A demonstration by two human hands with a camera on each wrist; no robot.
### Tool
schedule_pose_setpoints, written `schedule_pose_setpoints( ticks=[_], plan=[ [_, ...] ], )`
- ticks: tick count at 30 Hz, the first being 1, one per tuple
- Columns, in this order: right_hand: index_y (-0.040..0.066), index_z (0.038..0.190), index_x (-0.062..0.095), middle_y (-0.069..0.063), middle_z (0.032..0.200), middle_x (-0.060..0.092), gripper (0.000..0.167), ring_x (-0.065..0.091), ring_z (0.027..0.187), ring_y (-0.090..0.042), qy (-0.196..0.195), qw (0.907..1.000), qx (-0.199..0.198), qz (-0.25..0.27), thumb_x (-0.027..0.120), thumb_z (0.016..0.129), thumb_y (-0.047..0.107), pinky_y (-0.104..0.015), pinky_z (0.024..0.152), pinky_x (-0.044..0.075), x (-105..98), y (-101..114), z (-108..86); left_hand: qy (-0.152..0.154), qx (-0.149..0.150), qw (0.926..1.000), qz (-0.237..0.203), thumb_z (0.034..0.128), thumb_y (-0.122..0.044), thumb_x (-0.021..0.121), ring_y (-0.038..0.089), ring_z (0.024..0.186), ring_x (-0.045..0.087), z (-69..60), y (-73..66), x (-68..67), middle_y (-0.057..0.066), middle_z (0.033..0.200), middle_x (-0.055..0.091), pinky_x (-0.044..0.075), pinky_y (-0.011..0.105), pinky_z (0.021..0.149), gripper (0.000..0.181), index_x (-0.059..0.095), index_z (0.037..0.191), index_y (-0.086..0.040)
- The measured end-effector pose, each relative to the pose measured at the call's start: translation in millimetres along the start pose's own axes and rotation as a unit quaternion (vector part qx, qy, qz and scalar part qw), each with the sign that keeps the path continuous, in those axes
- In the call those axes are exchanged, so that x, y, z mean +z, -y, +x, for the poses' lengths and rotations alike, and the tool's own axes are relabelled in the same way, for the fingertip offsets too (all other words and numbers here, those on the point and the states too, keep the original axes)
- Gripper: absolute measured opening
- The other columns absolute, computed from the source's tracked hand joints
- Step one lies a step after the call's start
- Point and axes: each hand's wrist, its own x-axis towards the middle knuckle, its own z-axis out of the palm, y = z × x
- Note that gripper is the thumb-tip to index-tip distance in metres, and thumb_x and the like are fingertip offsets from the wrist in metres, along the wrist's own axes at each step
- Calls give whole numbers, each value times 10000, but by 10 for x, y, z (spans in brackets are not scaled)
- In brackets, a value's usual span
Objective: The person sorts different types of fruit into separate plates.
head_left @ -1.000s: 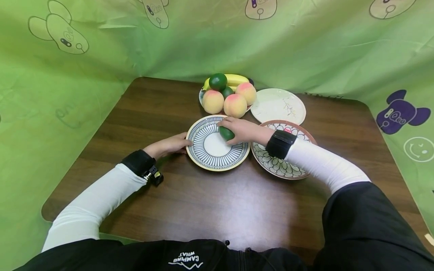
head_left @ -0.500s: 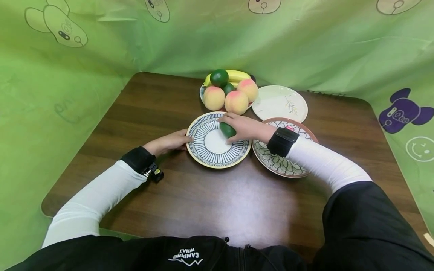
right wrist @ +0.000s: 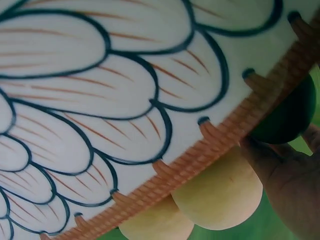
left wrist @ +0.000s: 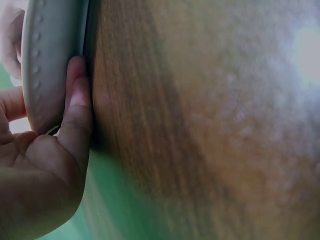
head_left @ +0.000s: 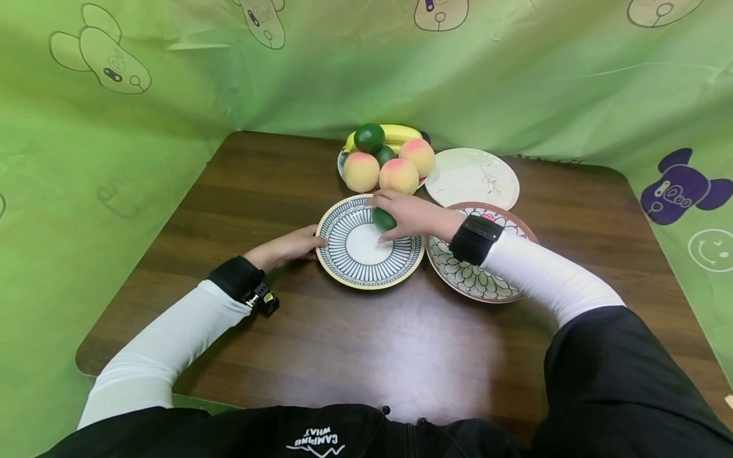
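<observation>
A blue-striped plate with a yellow rim is at the middle of the table. The left hand grips its left edge, thumb on the rim; in the left wrist view the fingers of that hand reach under the plate's pale underside. Over the plate, the right hand holds a dark green avocado between thumb and fingers. The right wrist view has the avocado at the right, with the right hand against it. Whether the avocado touches the plate, I cannot tell.
Behind stands a plate of bananas, peaches and avocados. A white plate lies at the back right. The petal-patterned plate sits beneath the right forearm, beside the striped plate. A green curtain hangs behind the table.
The head view has shifted slightly. Both hands keep nearly the same places, the left on the plate's edge and the right on the avocado.
</observation>
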Motion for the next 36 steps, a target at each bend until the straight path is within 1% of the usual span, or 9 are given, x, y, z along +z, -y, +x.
schedule_pose_setpoints(
  ticks=[6,9,15,18,22,24,28,31,36],
  plan=[
    [19,1490,464,-219,1526,455,809,492,1385,-362,-42,10000,29,14,848,838,304,-486,1196,396,-127,16,36,-68,-55,10000,32,1083,-100,346,-12,801,614,7,11,-6,140,1174,641,498,142,718,513,248,1551,86],
    [18,1483,469,-213,1529,454,801,475,1404,-364,-112,9999,50,-13,846,841,315,-487,1210,379,-249,36,73,-97,-52,9999,23,1084,-103,348,-11,792,614,0,8,-3,124,1152,641,494,142,713,506,259,1544,86],
    [18,1503,441,-235,1553,422,830,449,1427,-392,-326,9993,54,-151,839,848,336,-504,1211,375,-518,93,136,-79,-33,9999,72,1091,-110,330,-9,828,619,-12,15,-8,188,1254,616,507,144,737,522,227,1568,76],
    [25,1519,425,-235,1574,401,824,442,1437,-400,-433,9989,135,-127,822,864,329,-516,1209,373,-636,115,158,-112,-59,9999,99,1091,-116,332,-7,824,619,-13,10,-3,191,1248,618,506,143,734,520,233,1566,73],
    [53,1538,414,-203,1598,391,805,423,1465,-376,-645,9971,336,-212,778,894,371,-518,1214,364,-753,108,198,-104,-16,9999,92,1088,-109,339,-10,795,618,-2,4,13,138,1164,643,504,141,720,509,254,1549,90],
    [58,1541,408,-198,1604,386,791,414,1474,-369,-755,9961,419,-192,751,914,395,-515,1220,356,-796,89,235,-99,-10,9999,94,1087,-107,344,-12,773,614,7,4,25,86,1091,656,498,142,704,501,267,1539,95],
    [65,1568,361,-209,1630,336,798,413,1474,-392,-949,9936,616,28,711,945,422,-535,1223,350,-870,46,323,-152,-29,9998,147,1085,-112,356,-6,731,593,17,-3,49,17,974,647,475,144,670,484,292,1517,99],
    [75,1590,319,-207,1651,298,830,381,1496,-400,-1012,9918,759,198,703,949,434,-536,1245,315,-934,21,394,-168,-17,9997,174,1087,-123,358,-2,756,595,14,-20,79,45,1029,647,475,146,682,490,292,1530,77],
    [77,1607,281,-184,1672,276,843,296,1551,-355,-927,9914,883,273,681,958,436,-494,1285,247,-1045,6,479,-132,-9,9998,159,1088,-129,355,0,802,607,4,-41,135,128,1173,646,485,150,717,508,279,1554,59]
  ],
)
